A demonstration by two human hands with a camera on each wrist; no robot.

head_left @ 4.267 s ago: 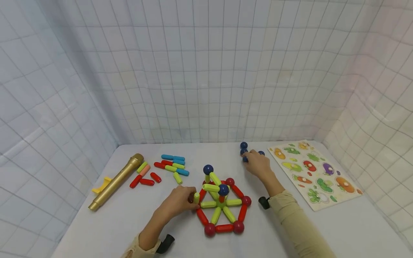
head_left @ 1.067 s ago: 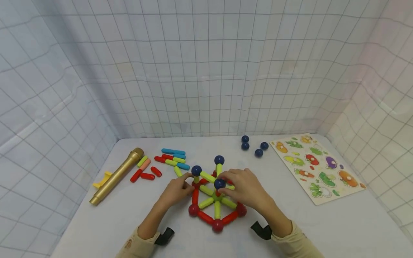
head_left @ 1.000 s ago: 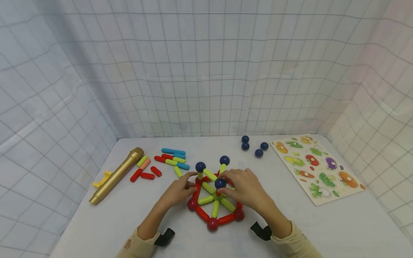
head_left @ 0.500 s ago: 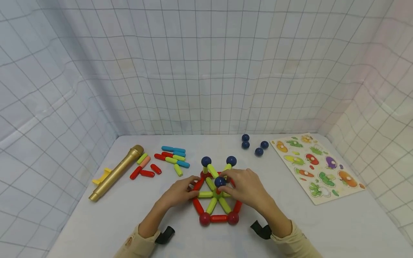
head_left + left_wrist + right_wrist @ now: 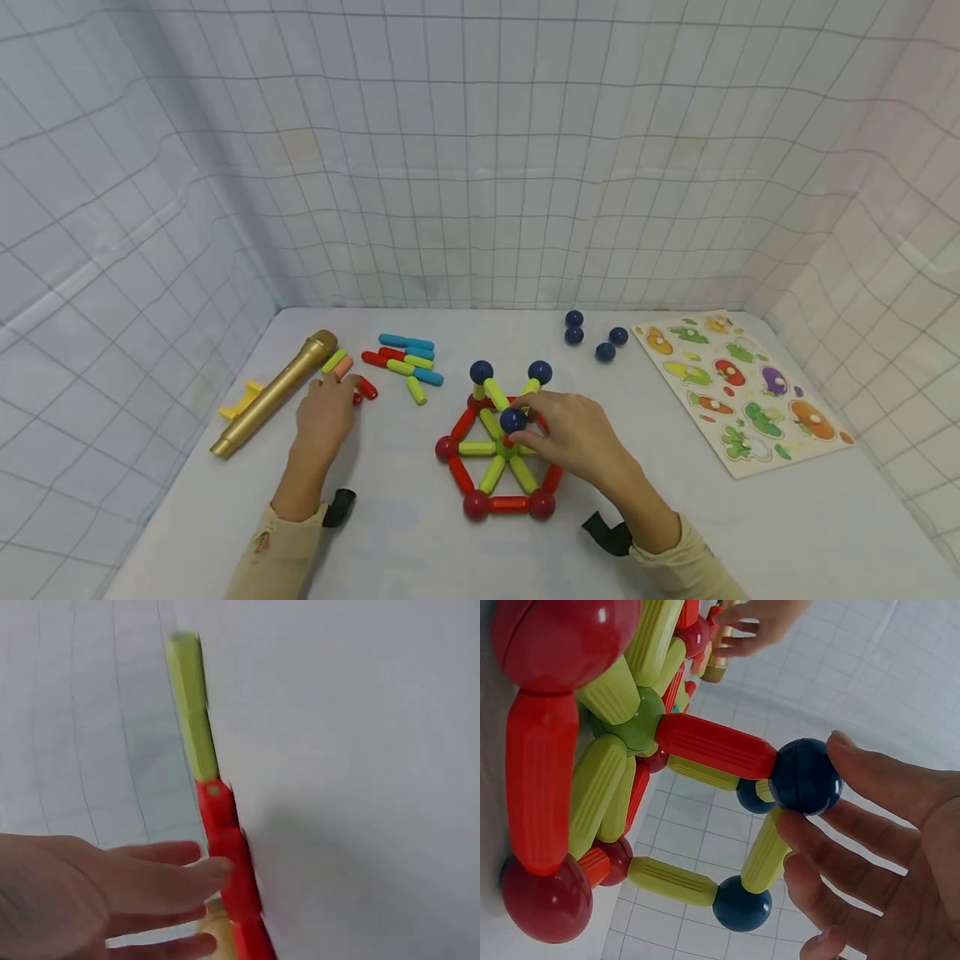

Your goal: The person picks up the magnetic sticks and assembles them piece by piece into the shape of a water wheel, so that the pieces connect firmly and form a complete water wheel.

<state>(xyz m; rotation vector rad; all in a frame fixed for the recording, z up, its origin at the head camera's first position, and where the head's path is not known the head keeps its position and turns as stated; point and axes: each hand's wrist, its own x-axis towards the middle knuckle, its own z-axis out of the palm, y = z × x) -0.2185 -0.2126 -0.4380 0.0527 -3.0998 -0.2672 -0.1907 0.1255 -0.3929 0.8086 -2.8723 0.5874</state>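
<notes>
Right hand [image 5: 573, 433]: one, narrow grip, thumb and forefinger pinching a blue ball [image 5: 513, 420] from opposite sides. The ball lies at the fingertips, seated on the end of an upright red rod [image 5: 716, 746] that rises from the green hub [image 5: 640, 724].

Frame [image 5: 510, 505]: one, on the table [image 5: 405, 533], forward of the person; hexagon of red rods and dark red balls, with green spokes meeting at the hub. Two further blue balls [image 5: 482, 372] stand raised at its far side; a green rod [image 5: 495, 394] joins the left one to the held ball.

Left hand [image 5: 322, 412]: one, at the loose red rods [image 5: 367, 387], fingers apart and nearly straight; contact cannot be told, the wrist view being blurred.

Loose stock: mixed rods [image 5: 405, 342], red, green and blue, in a cluster; four spare balls [image 5: 574, 335], blue; gold microphone [image 5: 273, 396], beside a yellow piece [image 5: 242, 402].

Board [image 5: 806, 450]: one, at right, pictured with vegetables, including carrot, tomato and aubergine.
</notes>
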